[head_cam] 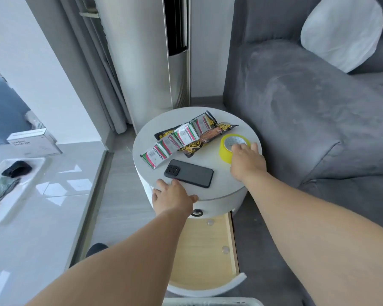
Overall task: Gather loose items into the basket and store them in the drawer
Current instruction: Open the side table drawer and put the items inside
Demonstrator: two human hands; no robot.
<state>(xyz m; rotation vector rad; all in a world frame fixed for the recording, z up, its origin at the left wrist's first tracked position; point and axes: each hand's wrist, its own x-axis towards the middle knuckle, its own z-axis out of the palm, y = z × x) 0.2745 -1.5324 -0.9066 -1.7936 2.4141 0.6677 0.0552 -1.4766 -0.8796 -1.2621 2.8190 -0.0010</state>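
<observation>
Reaching over the round tabletop [208, 160], we see our right hand [247, 161] curled around the yellow tape roll [227, 150] at the right edge. Our left hand [171, 198] lies flat with fingers spread on the near rim, touching the black phone [189, 173]. Sachet strips [175, 140] lie over a dark snack packet [208, 138] behind. Below, the drawer [202, 257] stands open.

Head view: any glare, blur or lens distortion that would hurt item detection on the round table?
Head view: even daylight and soft shadows on the round table; phone, sachet strip and yellow tape read sharp. Glare is confined to the glossy floor at left. Wide-angle bending stretches the forearms and curves the edges; right hand slightly soft.
</observation>
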